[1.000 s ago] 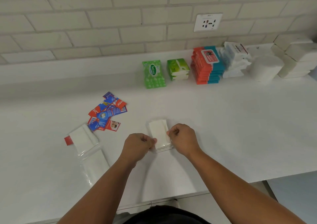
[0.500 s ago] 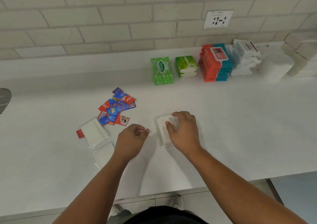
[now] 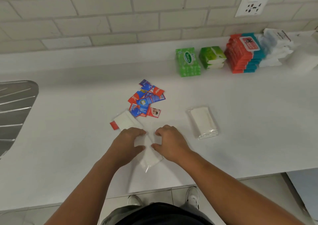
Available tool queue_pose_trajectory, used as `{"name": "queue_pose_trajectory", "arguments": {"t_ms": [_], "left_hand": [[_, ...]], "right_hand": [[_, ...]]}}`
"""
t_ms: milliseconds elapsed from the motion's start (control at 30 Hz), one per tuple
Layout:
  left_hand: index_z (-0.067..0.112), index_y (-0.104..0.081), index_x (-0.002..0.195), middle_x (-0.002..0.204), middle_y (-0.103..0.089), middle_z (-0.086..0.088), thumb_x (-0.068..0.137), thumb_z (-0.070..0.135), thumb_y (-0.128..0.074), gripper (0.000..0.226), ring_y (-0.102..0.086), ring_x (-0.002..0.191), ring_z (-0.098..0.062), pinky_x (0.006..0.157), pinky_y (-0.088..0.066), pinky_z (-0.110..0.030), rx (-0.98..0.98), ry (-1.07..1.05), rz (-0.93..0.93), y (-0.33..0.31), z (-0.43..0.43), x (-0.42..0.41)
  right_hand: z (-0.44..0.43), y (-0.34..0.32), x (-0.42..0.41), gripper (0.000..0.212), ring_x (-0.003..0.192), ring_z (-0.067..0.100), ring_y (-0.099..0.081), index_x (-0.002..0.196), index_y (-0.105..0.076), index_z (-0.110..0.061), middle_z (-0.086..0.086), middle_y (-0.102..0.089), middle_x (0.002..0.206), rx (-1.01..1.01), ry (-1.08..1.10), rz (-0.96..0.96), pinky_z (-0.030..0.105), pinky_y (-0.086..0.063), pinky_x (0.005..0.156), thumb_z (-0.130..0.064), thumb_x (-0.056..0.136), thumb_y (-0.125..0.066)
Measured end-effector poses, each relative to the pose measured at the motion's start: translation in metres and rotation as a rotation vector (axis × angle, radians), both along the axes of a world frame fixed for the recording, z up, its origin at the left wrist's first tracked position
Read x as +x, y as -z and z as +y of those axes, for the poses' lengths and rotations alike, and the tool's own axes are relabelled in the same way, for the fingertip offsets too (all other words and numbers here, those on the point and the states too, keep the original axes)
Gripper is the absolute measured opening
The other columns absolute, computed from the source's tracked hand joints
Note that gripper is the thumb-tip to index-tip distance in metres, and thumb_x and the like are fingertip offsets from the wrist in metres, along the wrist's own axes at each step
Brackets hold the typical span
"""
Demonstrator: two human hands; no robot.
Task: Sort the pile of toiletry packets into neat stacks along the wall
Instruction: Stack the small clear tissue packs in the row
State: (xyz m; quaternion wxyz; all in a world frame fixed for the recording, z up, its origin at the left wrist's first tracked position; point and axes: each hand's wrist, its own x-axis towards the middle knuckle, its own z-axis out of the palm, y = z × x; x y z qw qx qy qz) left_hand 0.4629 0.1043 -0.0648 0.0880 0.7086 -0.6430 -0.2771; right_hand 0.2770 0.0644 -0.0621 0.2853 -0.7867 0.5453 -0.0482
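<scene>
Two hands at work on one item. The left hand (image 3: pixel 127 143) and right hand (image 3: pixel 170 143) bracket a clear packet (image 3: pixel 150 156) from either side, fingers curled over its far edge and thumbs at its near flanks, pinching it between them.

Item: clear packet, flat, white pad inside, lying on the table (image 3: pixel 240 130) close to the front edge. Judged light, soft and floppy; the film looks slick and likely to slide on the smooth top. Best taken by both long edges, or pressed flat and slid.

Nearby stock:
- second clear packet (image 3: pixel 126 121) with a red tab, just beyond the left hand.
- white stack (image 3: pixel 203 121) of like packets, to the right, apart from the hands.
- loose sachets (image 3: pixel 148 100), red and blue, unsorted and overlapping.
- along the wall (image 3: pixel 103 23): green pack (image 3: pixel 188 62), green-and-white stack (image 3: pixel 212 56), red-and-teal stack (image 3: pixel 242 54), white packs (image 3: pixel 275 47).

Surface: white, glossy, level. Room: pale brick tile, socket (image 3: pixel 252 6), metal drainer (image 3: pixel 15 111) at far left.
</scene>
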Motion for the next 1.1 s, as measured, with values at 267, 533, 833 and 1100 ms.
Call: {"name": "queue_pose_trajectory", "arguments": {"t_ms": [267,533,833,1100], "left_hand": [[0.027,-0.039,0.152,0.152,-0.044,0.005,0.082,0.039,-0.080,0.082,-0.043,0.134,-0.018,0.111,-0.039,-0.035,-0.025,0.223,-0.008,0.015,-0.005,0.017],[0.030,-0.040,0.150,0.141,-0.051,0.004,0.075,0.043,-0.085,0.089,-0.056,0.122,-0.017,0.100,-0.047,-0.033,-0.028,0.277,-0.008,0.019,-0.022,0.018],[0.028,-0.065,0.098,0.083,-0.066,0.020,0.083,0.017,-0.080,0.024,-0.061,0.076,-0.003,0.064,-0.041,-0.006,-0.151,0.143,0.238,0.011,-0.031,0.015],[0.022,-0.069,0.083,0.109,-0.069,0.005,0.072,-0.018,-0.077,0.042,-0.063,0.107,-0.002,0.096,-0.050,-0.023,-0.255,0.164,0.666,-0.020,-0.048,0.002]], "right_hand": [[0.022,0.002,0.023,0.081,0.112,0.023,-0.051,0.125,-0.056,-0.017,0.003,-0.056,0.119,0.071,0.082,0.263,0.040,-0.049,0.092,-0.060,0.061,-0.084],[0.031,0.007,0.026,0.032,0.088,0.024,-0.062,0.088,-0.061,-0.018,0.000,-0.064,0.091,0.193,0.224,0.099,0.033,-0.050,0.077,-0.037,0.074,-0.082],[0.030,-0.008,0.004,0.041,0.061,0.013,-0.049,0.067,-0.058,-0.011,-0.002,-0.051,0.067,0.370,0.358,-0.364,0.024,-0.038,0.055,-0.041,0.068,-0.085],[0.016,-0.015,-0.014,0.015,0.079,0.016,-0.061,0.104,-0.061,-0.016,0.001,-0.065,0.089,0.654,0.571,-0.943,0.033,-0.050,0.071,-0.019,0.092,-0.069]]}}
